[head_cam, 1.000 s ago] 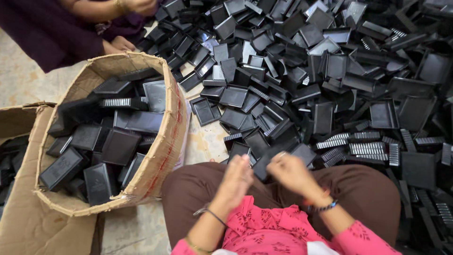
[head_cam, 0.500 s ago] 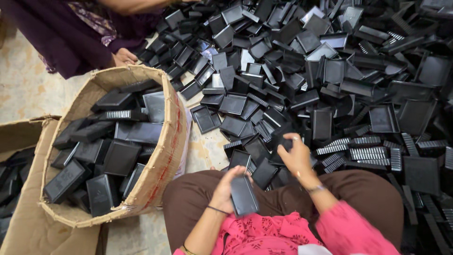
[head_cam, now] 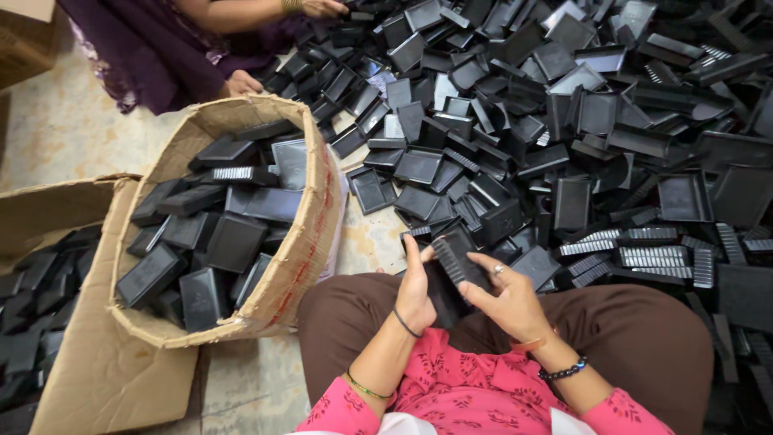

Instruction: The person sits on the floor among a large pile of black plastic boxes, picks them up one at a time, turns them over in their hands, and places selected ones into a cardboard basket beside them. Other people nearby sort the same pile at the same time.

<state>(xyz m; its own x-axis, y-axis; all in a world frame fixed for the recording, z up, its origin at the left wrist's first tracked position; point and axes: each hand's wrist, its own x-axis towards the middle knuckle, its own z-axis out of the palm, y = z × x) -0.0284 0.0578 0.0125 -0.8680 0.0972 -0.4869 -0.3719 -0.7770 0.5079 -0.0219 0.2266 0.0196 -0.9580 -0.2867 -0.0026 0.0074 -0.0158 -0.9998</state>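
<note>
pale speckled floor [head_cam: 64, 129] runs under everything, and we sit on it with our knees in brown trousers. over our lap we hold a black plastic piece [head_cam: 455, 262], a flat rectangular part with a ribbed edge, tilted up between both hands. our left hand [head_cam: 415, 286] is closed around its left side, thumb along the edge; a second dark piece seems to lie beneath it, though we cannot tell for sure. our right hand [head_cam: 507, 298], with a ring on one finger, grips the same piece from the right, fingers curled over its ribbed face.

just beyond our hands spreads a big heap of black plastic trays and lids [head_cam: 564, 121], covering the floor ahead and to the right, pieces lying at all angles. to the left of our knee stands a round cardboard bin [head_cam: 302, 242], tilted and nearly full of the same black pieces. beside it, further left, an open cardboard box [head_cam: 48, 217] holds more of them.

at the top left another person in purple clothing sits by the heap, one hand [head_cam: 241, 82] near the bin's rim, the other hand [head_cam: 322, 8] on the pile.
</note>
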